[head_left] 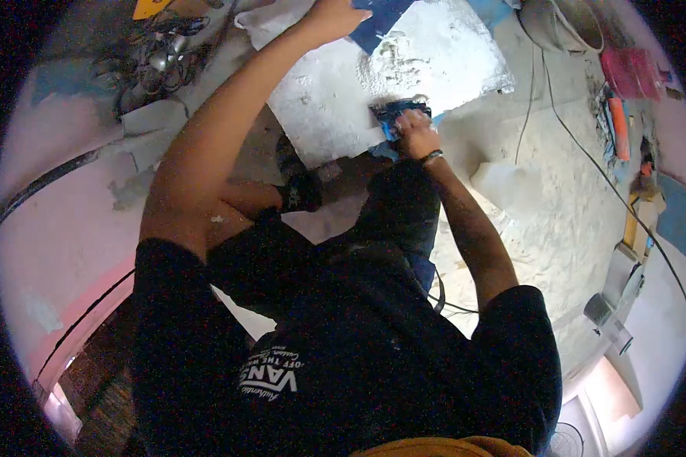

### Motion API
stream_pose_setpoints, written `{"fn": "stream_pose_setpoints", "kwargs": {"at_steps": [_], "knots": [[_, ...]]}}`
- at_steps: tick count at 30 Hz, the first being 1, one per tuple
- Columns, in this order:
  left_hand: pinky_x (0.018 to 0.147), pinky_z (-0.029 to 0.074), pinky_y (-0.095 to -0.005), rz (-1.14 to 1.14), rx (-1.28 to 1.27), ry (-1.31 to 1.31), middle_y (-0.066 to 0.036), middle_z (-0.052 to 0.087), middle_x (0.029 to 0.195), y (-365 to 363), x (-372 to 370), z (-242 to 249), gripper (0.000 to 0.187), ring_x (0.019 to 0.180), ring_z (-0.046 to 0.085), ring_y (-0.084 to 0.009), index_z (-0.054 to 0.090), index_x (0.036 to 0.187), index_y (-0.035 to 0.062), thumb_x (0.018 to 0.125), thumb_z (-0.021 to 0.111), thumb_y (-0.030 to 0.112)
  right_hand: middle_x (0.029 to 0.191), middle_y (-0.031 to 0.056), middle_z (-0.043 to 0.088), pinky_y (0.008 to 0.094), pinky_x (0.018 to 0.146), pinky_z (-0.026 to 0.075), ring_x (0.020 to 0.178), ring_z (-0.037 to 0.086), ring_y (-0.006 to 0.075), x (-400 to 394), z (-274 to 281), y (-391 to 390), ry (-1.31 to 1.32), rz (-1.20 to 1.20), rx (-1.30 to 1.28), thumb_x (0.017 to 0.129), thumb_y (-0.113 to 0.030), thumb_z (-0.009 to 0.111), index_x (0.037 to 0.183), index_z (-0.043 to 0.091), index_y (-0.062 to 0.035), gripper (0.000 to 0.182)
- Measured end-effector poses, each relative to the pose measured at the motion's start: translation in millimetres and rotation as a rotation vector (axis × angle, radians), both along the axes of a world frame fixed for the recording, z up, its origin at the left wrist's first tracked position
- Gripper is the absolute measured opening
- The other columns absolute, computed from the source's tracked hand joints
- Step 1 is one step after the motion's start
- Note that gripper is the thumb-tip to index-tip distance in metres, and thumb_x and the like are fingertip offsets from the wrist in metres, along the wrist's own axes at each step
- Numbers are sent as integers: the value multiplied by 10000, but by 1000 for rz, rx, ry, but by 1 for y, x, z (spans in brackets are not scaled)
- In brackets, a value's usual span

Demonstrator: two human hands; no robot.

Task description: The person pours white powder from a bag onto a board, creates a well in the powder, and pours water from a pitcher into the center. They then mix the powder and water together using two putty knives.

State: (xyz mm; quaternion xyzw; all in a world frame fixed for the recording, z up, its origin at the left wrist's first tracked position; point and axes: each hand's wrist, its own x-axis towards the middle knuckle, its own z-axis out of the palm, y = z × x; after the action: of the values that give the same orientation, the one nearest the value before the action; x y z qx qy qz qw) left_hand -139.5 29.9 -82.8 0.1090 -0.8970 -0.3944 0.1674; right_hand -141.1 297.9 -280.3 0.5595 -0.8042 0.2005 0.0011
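A pale board or sheet (312, 99), smeared with white paste or powder, lies in front of me near my knees. My left hand (331, 19) is at its far edge, partly cut off by the top of the view. Its thumb rests against a dark blue flat piece (381, 21), and the fingers appear closed on it. On the sheet's near right edge, my right hand (418, 137) is closed around a blue-and-black object (392, 114) whose exact kind I cannot make out. White residue marks the fingers of that hand.
A pale bucket (560, 27) stands at the top right, with a pink container (631, 72) beyond it. A thin cable (587, 152) runs down the right side. Cluttered metal items (160, 57) lie at upper left. An orange cylinder (619, 129) is at right.
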Motion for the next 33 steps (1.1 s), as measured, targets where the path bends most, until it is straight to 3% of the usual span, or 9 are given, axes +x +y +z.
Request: {"fn": "stream_pose_setpoints", "kwargs": {"at_steps": [11, 14, 16, 17, 19, 21, 28, 31, 33], "knots": [[801, 408, -305, 143, 240, -68, -112, 593, 935, -11, 139, 68, 327, 862, 555, -194, 519, 1034, 16, 732, 606, 108, 893, 109, 549, 415, 678, 434, 861, 529, 311, -30, 28, -65, -28, -250, -59, 675, -87, 540, 803, 529, -56, 132], [760, 434, -332, 178, -6, -53, -153, 586, 935, -20, 142, 66, 377, 851, 569, -237, 473, 1103, 30, 737, 561, 54, 879, 142, 563, 420, 633, 441, 772, 544, 338, -55, 38, -75, -43, -199, -39, 663, -54, 509, 780, 520, -52, 118], [794, 427, -357, 190, -544, 87, -170, 588, 927, -30, 136, 77, 443, 904, 562, -273, 458, 1153, 87, 732, 593, 106, 772, 145, 567, 426, 590, 441, 670, 545, 354, -70, 48, -82, -69, -137, -29, 650, -26, 481, 728, 527, -62, 97], [794, 427, -357, 218, -531, 87, -170, 588, 927, -27, 136, 88, 443, 904, 562, -273, 458, 1153, 87, 732, 593, 106, 765, 155, 579, 424, 616, 458, 692, 561, 334, -80, 45, -85, -139, -167, 47, 644, -57, 526, 761, 550, -70, 121], [848, 377, -313, 365, 173, -223, -197, 533, 1054, -3, 129, 131, 411, 982, 515, -238, 427, 1142, -49, 765, 561, 46, 714, 148, 588, 423, 609, 458, 686, 565, 338, -98, 44, -91, -131, -178, 28, 627, -56, 532, 750, 545, -72, 125], [856, 374, -321, 298, 197, -218, -203, 530, 1055, -10, 130, 133, 400, 988, 512, -243, 420, 1143, -61, 779, 545, 50, 723, 149, 592, 405, 610, 462, 697, 566, 337, -105, 63, -94, -193, -96, 15, 610, -57, 525, 760, 552, -74, 153], [891, 357, -336, 179, 96, -121, -203, 520, 1083, -19, 128, 113, 431, 1022, 497, -275, 411, 1165, -40, 760, 543, 26, 635, 150, 566, 330, 568, 444, 600, 561, 294, -129, 78, -111, -153, -74, 65, 627, -48, 511, 667, 555, -70, 63], [903, 351, -342, 145, -368, 116, -209, 510, 1093, -17, 127, 101, 449, 1038, 484, -308, 416, 1160, -38, 736, 555, 12, 628, 142, 564, 325, 559, 440, 590, 560, 283, -136, 79, -113, -191, -75, 83, 627, -63, 533, 662, 552, -73, 41], [897, 357, -349, 114, -332, 138, -217, 504, 1089, -13, 127, 105, 444, 1038, 477, -329, 431, 1142, -37, 718, 555, -1, 633, 134, 567, 323, 556, 439, 589, 559, 282, -137, 78, -113, -141, -98, 85, 625, -69, 547, 670, 551, -78, 46]]}}
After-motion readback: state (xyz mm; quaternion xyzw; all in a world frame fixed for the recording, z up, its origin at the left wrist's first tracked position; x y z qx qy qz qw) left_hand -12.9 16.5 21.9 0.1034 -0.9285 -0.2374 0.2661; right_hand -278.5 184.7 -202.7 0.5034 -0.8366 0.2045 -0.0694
